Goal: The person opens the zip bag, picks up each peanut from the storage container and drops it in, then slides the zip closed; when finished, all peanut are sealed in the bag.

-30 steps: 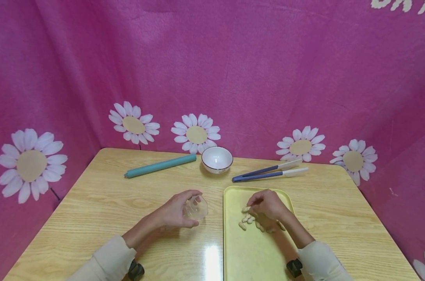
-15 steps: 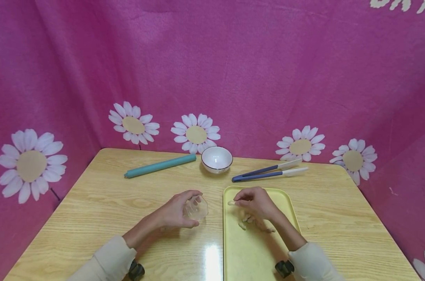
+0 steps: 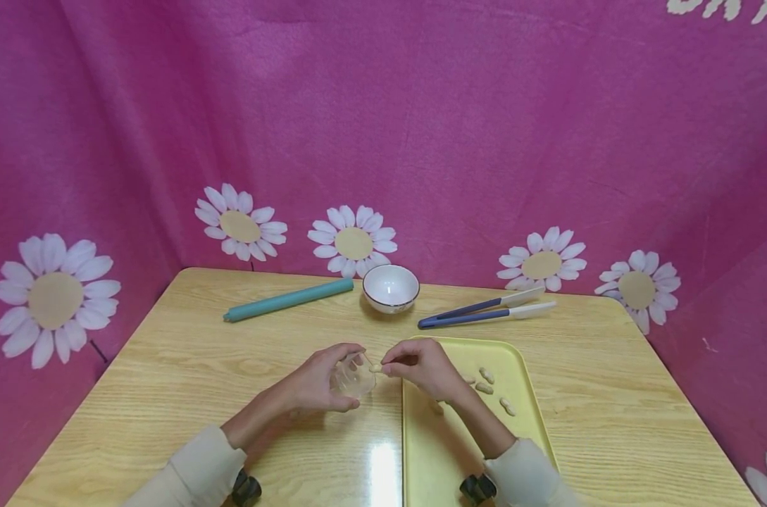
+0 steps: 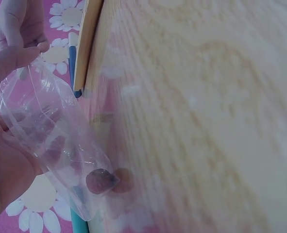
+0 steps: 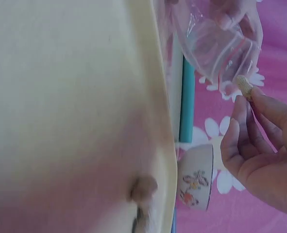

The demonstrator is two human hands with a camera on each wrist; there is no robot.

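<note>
My left hand [image 3: 320, 380] holds a clear plastic zip bag [image 3: 356, 382] above the wooden table, its mouth turned toward the right hand. In the left wrist view a dark brown roundish item [image 4: 101, 181] lies at the bag's bottom. Between thumb and fingertips, my right hand [image 3: 424, 367] pinches a peanut in its shell [image 5: 244, 86] right at the bag's mouth. Whether the peanut touches the bag I cannot tell. Several more peanuts [image 3: 484, 388] lie on the yellow tray [image 3: 437, 465] beneath the right forearm, which hides some of them.
Behind the hands stands a white bowl [image 3: 391, 287] with a dark rim. Blue tongs [image 3: 465, 319] with pale tips lie right of it, past the tray's far edge. A teal rod [image 3: 288, 301] lies back left. Pink cloth [image 3: 421, 141] with daisies rises behind the table.
The right hand has picked a peanut up from the tray and carried it left to the bag's mouth. Left hand and bag have stayed in place.
</note>
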